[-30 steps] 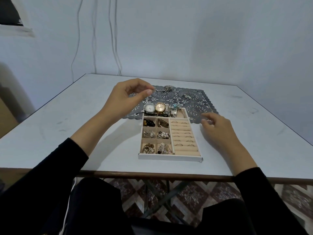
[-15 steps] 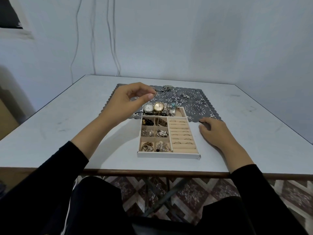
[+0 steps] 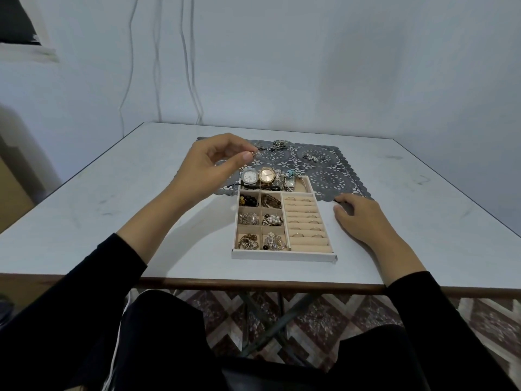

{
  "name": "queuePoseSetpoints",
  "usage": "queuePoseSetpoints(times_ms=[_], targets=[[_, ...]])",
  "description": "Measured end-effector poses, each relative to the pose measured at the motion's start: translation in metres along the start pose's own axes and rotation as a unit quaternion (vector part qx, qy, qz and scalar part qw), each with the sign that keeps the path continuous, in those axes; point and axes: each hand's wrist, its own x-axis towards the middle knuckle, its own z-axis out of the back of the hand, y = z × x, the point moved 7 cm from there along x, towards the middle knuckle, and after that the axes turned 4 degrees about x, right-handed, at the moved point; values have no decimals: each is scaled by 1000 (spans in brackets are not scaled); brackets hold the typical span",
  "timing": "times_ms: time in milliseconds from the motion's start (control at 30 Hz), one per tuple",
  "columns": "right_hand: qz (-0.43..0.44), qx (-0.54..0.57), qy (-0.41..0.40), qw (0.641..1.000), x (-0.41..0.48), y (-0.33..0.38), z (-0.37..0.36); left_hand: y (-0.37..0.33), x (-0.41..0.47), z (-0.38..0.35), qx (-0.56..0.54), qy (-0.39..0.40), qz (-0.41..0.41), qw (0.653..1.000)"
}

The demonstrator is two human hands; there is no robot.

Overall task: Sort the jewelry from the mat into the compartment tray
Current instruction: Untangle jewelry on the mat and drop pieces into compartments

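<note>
My left hand point(image 3: 214, 162) hovers above the tray's far left corner, thumb and forefinger pinched on a small silver piece of jewelry point(image 3: 256, 154). The beige compartment tray point(image 3: 283, 254) lies near the table's front edge, its small cells full of jewelry, rings in its slotted rolls and watches point(image 3: 258, 176) along the back row. Behind it spreads the grey lace mat point(image 3: 328, 180), carrying a silver chain point(image 3: 277, 144) at the far edge and a pearl cluster point(image 3: 311, 157). My right hand point(image 3: 358, 218) rests flat on the table just right of the tray, holding nothing.
The white table point(image 3: 118, 210) ends in a brown front edge point(image 3: 253, 285) close to my lap. A pale wall with hanging cables point(image 3: 158, 66) stands behind the table. Patterned floor tiles show below.
My left hand has kept its pinch and drifted slightly back toward the tray. My right hand has slid a little along the table beside the tray's right side.
</note>
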Motion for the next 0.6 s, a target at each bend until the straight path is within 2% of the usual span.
queuePoseSetpoints(times_ms=[267,600], targets=[[-5,9,-3,1000,-1,1,1,17,-6,-1,-7,21,9,1000],[-3,2,-4,1000,0,1,0,42,-13,-6,35,70,23,997]])
